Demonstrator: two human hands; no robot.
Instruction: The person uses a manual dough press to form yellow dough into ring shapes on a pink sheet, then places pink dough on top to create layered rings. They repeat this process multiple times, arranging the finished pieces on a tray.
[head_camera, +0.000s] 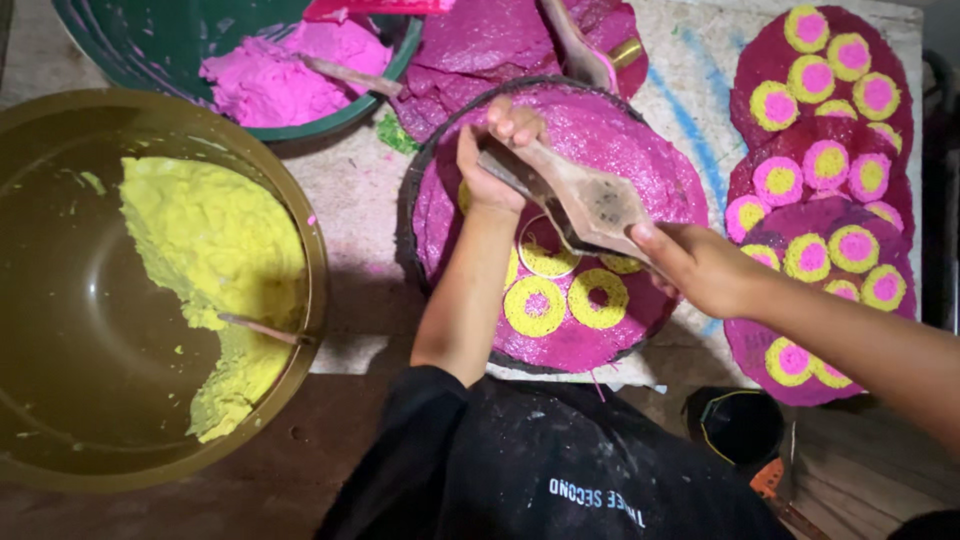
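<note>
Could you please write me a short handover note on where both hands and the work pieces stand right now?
Left hand: gripping the upper end of the flat wooden paddle tool.
Right hand: holding the tool's lower end.
The tool lies over the round magenta sheet in its dark round tray.
Done: several yellow rings with pink centres sit on the sheet's near part.
Left: the sheet's far part is bare.
Supplies: yellow paste in the brass-coloured bowl, pink paste in the green bowl. Finished patterned sheets are stacked to the right.
</note>
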